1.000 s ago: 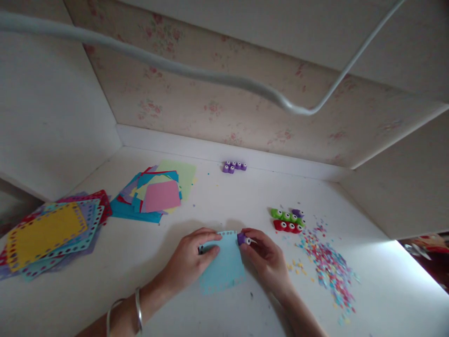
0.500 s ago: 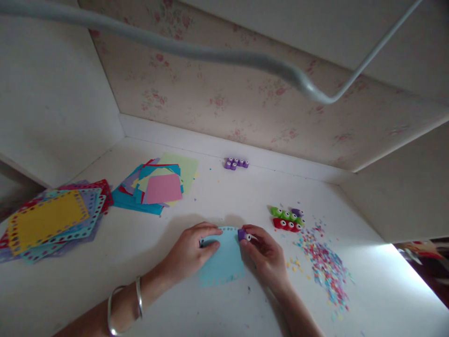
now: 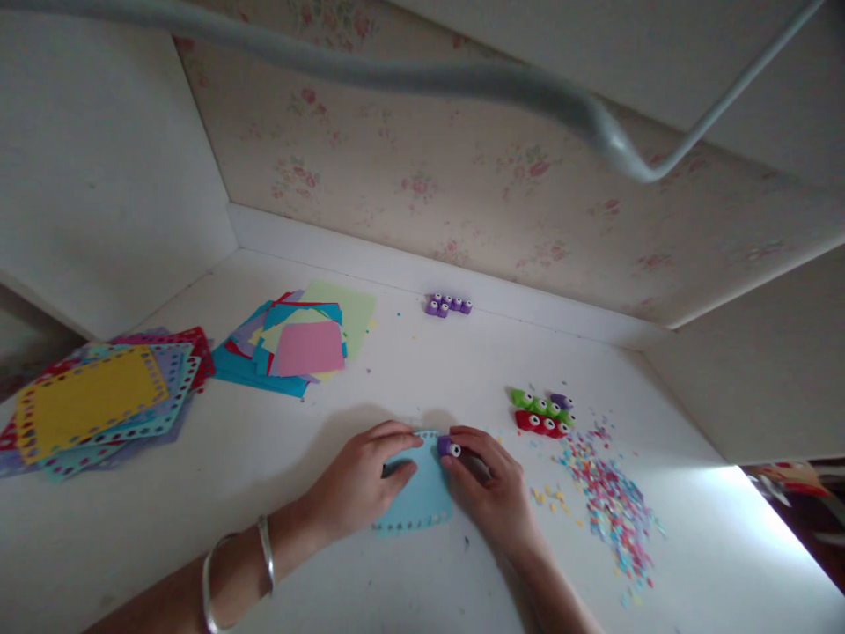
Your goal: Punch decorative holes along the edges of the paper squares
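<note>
The purple punch (image 3: 446, 445), small and glossy, has moved closer to the left hand (image 3: 363, 475), at the upper right edge of the light-blue paper (image 3: 419, 497) with its hole-dotted border. The right hand (image 3: 495, 489) closes its grip round it; the left's parted thumb and fingers touch the paper on the smooth bench (image 3: 317, 581).
</note>
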### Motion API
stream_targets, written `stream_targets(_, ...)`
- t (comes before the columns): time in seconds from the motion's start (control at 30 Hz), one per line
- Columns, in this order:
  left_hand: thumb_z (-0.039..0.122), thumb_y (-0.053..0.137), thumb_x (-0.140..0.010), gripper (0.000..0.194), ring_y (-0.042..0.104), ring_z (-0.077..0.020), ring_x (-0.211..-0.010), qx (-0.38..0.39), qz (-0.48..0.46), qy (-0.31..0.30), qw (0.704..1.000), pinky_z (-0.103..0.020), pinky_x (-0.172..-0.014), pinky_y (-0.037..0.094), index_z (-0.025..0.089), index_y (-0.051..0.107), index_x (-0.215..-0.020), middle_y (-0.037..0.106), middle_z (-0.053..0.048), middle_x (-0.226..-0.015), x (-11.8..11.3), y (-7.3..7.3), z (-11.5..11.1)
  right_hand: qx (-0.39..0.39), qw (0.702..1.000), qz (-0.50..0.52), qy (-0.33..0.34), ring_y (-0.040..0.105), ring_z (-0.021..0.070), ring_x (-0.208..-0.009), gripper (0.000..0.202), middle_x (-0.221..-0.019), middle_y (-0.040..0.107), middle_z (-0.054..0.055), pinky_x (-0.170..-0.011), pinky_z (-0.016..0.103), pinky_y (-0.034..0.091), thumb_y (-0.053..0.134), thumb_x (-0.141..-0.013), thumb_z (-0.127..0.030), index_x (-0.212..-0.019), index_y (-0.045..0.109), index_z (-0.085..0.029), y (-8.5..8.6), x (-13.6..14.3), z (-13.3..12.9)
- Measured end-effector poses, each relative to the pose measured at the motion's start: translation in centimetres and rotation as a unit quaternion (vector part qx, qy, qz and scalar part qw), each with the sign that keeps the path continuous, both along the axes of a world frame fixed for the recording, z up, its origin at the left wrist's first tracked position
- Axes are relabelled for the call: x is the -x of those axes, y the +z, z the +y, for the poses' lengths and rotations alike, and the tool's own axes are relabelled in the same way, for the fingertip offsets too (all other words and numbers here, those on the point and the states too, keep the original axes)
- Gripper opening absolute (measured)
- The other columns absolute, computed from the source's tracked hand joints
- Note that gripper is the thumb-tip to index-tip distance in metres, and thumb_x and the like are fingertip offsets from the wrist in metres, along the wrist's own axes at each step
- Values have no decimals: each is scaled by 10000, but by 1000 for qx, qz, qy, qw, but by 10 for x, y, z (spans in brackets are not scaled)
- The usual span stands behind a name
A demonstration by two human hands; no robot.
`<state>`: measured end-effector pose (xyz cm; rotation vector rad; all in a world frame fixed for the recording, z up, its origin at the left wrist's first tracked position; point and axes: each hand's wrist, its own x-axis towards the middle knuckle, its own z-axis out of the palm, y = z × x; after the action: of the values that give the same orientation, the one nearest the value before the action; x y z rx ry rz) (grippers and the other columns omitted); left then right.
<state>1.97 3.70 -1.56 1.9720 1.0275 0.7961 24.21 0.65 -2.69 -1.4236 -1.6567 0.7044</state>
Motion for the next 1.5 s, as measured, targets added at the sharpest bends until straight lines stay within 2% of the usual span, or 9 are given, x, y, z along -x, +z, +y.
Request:
stream_targets(0.17,173,547,-937,312,623,-215,-1144,-75,102,-6,992,-379,-987,531,207,618,-1240,625,-74,-1285,-5,-4,-17,-57,995,-79,19,651,273,-1107,371,-1222,683,54,-965,480,554,705,-833,-215,-1179,695,-347,4,2,-8)
stream_targets(0.27,215,562,-937,299,566,-252,-1215,-137,142,10,980,-434,-1027,497,192,618,-1230,567,-96,-1366,-5,-1,-21,-83,992,-88,21,654,272,-1107,395,-1214,691,36,-964,487,561,677,-847,-172,-1190,691,-367,4,0,-11)
stream_targets(0.37,276,565,-945,262,493,-293,-1286,-203,159,24,966,-504,-1067,439,204,646,-1184,551,-80,-1400,-4,3,-23,-117,986,-113,44,668,249,-1082,391,-1177,710,41,-928,462,586,626,-877,-123,-1203,687,-330,2,-2,-10)
stream_targets(0.43,292,538,-964,247,483,-280,-1297,-222,160,7,962,-500,-1092,409,202,655,-1161,584,-62,-1370,-3,3,-26,-138,979,-139,62,670,227,-1079,386,-1171,712,58,-917,429,594,599,-893,-90,-1219,675,-283,0,-3,-9)
stream_targets(0.53,341,523,-973,276,504,-252,-1280,-202,168,-42,964,-464,-1128,375,193,642,-1174,612,-51,-1337,-2,0,-34,-157,971,-167,68,670,201,-1076,371,-1170,711,68,-911,383,597,590,-900,-58,-1210,667,-246,-1,-3,-8)
stream_targets(0.67,404,497,-982,330,497,-246,-1296,-169,180,-61,967,-459,-1161,323,203,612,-1217,583,-51,-1377,-3,-5,-40,-169,965,-185,71,670,192,-1081,371,-1170,710,66,-909,360,597,602,-887,-25,-1189,663,-232,2,-2,-9)
stream_targets(0.8,410,457,-998,347,477,-235,-1318,-164,184,-65,967,-442,-1173,294,198,597,-1234,568,-51,-1397,-2,-6,-38,-170,962,-198,84,668,194,-1088,365,-1170,709,64,-900,349,598,603,-876,-5,-1165,666,-218,3,-3,-9)
stream_targets(1.13,424,476,-986,344,482,-222,-1313,-160,184,-65,968,-410,-1163,293,202,600,-1218,580,-28,-1388,-1,-7,-36,-174,959,-215,64,693,190,-1033,338,-1148,714,41,-866,338,609,606,-868,-10,-1114,689,-226,1,0,-8)
stream_targets(1.5,449,535,-959,321,516,-205,-1267,-179,159,-28,971,-381,-1162,271,217,629,-1158,609,-10,-1347,-3,-11,-38,-179,954,-229,78,679,178,-1043,325,-1142,709,46,-861,328,600,603,-876,-7,-1114,673,-218,0,-2,-7)
